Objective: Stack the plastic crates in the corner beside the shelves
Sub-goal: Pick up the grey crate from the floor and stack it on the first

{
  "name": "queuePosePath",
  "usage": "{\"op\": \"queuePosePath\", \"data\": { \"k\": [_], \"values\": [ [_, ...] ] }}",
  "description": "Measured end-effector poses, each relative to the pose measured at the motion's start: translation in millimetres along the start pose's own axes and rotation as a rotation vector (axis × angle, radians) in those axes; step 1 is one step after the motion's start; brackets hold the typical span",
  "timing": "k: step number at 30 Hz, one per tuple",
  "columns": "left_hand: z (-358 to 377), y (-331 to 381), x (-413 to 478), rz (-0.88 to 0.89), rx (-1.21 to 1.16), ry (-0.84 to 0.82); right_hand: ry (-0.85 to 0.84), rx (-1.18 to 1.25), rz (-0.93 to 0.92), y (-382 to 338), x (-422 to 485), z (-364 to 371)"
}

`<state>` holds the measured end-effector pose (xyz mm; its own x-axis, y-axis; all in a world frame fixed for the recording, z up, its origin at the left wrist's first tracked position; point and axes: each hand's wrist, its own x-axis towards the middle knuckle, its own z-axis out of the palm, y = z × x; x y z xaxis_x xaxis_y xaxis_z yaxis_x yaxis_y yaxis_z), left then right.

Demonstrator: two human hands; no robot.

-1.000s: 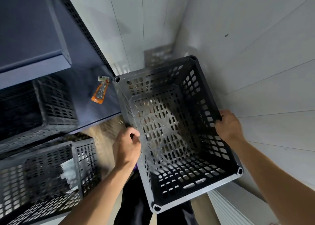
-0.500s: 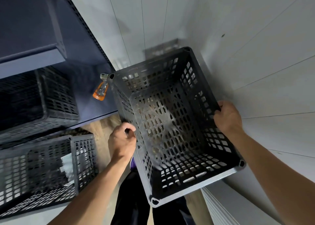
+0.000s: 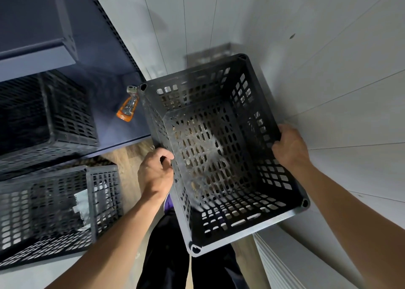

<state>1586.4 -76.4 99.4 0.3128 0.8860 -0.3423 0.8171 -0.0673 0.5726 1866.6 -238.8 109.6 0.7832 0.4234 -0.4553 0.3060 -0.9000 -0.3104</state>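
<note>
I hold a black perforated plastic crate [image 3: 252, 227] in the air in front of me, its open top facing up, close to the white corner walls. My left hand [image 3: 155, 172] grips its left rim and my right hand [image 3: 289, 146] grips its right rim. Through the crate's holes the wooden floor shows below. A second black crate [image 3: 103, 201] with a pale item inside stands on the floor at the lower left. A third crate [image 3: 72, 117] sits on the dark blue shelf [image 3: 114, 122] above it.
An orange and clear packaged item [image 3: 128, 108] lies on the shelf beside the held crate's far left corner. White panelled walls [image 3: 328, 80] meet in the corner ahead. A ribbed white panel [image 3: 274, 264] runs along the right wall's base. My dark trouser legs [image 3: 166, 256] are below.
The crate has moved forward and slightly up toward the corner, both hands staying on its rims. Its far left corner now overlaps the packaged item on the shelf.
</note>
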Motion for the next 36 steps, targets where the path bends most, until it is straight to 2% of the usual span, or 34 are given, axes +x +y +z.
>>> {"op": "queuePosePath", "data": {
  "k": [9,19,24,27,32,36],
  "values": [
    [-2,-7,11,-0.096,-0.063,-0.126,0.093,-0.016,-0.028,-2,-7,8],
    [7,2,-21,-0.021,0.08,-0.007,0.066,-0.241,-0.091,0,-44,21],
    [14,-4,-55,-0.014,0.096,-0.053,0.069,-0.333,-0.122,-5,-69,24],
    [18,-7,-87,-0.039,0.12,-0.113,0.053,-0.296,-0.152,-12,-80,29],
    [4,-16,-123,0.008,0.122,-0.189,-0.023,-0.158,-0.092,-24,-107,40],
    [-9,-27,-128,0.115,0.134,-0.285,-0.042,-0.103,-0.074,-31,-139,58]
  ]
}}
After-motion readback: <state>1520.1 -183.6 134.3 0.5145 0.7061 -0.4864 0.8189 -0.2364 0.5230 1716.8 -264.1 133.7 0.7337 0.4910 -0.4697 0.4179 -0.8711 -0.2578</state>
